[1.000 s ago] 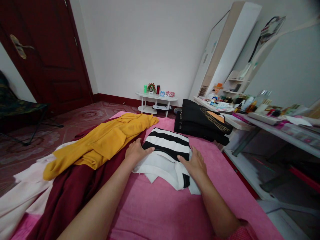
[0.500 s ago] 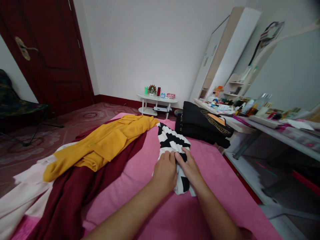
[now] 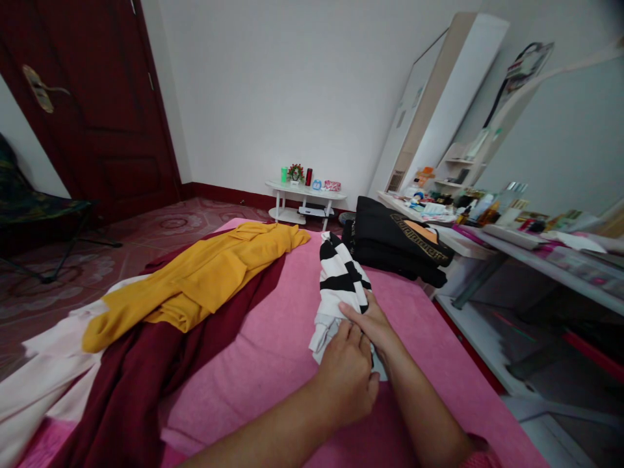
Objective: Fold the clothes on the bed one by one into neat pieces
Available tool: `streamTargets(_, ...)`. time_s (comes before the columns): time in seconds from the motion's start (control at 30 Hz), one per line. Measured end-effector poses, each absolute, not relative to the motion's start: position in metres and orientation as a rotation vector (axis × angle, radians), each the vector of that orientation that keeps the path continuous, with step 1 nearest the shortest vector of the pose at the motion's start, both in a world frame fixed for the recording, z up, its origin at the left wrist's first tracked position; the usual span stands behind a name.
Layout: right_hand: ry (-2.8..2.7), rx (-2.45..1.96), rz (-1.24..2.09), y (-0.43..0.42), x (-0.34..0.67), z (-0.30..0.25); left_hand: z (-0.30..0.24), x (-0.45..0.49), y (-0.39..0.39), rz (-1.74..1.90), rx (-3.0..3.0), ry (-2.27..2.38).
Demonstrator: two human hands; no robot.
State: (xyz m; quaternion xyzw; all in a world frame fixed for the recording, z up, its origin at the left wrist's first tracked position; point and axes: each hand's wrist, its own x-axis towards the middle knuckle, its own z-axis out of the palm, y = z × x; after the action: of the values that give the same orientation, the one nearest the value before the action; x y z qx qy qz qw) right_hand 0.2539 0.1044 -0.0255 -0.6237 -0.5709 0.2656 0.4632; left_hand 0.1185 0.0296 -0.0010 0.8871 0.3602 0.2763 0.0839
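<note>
A black-and-white striped garment (image 3: 336, 276), bunched into a narrow folded bundle, lies on the pink bedding (image 3: 273, 364) in front of me. My left hand (image 3: 347, 370) grips its near, pale end with curled fingers. Beside it, my right hand (image 3: 371, 322) holds the bundle's right side, thumb across the top and the other fingers partly hidden. The garment's exact kind cannot be made out. Just beyond it sits a folded stack of black clothes (image 3: 380, 234) with a gold pattern.
To the left lie a mustard-yellow garment (image 3: 214, 266), dark red cloth (image 3: 141, 377) and pale pink clothing (image 3: 53, 370). A dressing table (image 3: 550, 260) with bottles stands at the right. Further off are a small white table (image 3: 292, 189), a folding chair (image 3: 43, 208) and a dark red door (image 3: 107, 117).
My left hand has moved nearer to me, to the garment's near end. The striped bundle is turned over and rearranged, its far end shifted slightly right. My right hand stays on it.
</note>
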Motion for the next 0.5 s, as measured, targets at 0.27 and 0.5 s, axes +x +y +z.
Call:
streamTargets(0.27,-1.265,-1.562,0.886,0.097,0.246,-0.008,-0.003,0.120,0.029,0.882,2.597,0.973)
streamTargets(0.5,-1.093,-1.350,1.041,0.095,0.249,-0.009,-0.008,0.120,0.041,1.114,2.278,0.851)
